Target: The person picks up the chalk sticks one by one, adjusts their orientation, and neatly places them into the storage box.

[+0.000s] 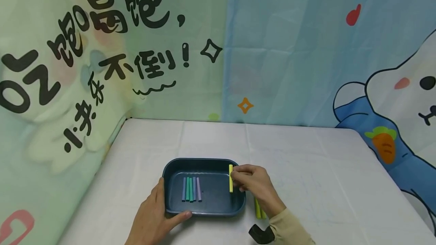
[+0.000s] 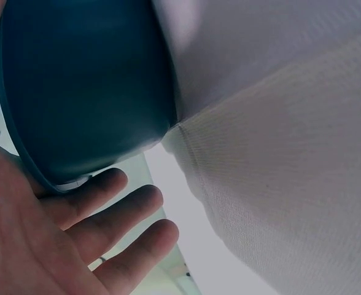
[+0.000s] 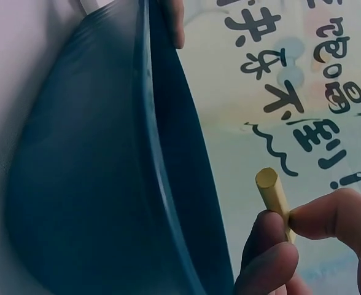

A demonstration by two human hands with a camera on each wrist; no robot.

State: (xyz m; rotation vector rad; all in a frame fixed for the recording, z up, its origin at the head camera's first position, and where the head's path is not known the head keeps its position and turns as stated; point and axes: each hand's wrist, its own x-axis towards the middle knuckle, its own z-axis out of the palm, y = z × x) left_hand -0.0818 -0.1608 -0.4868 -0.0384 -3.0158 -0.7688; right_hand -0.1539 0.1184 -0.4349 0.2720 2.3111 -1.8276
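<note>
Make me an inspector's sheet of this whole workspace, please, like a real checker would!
Surface: white tabletop with faint crease lines.
Job's things: dark blue rounded rectangular tray, material unclear, with five slim blue, green and purple chalk-like sticks in a row inside; one slim yellow chalk-like stick raised at the tray's right side; two yellow-green sticks on the table, partly hidden by the right wrist.
Clutter: nothing seen.
Hands: left hand holds the tray's near left corner; right hand pinches the yellow stick.
Cables: nothing seen.
Surroundings: pale green and blue backdrop with black lettering and a white cartoon animal.
</note>
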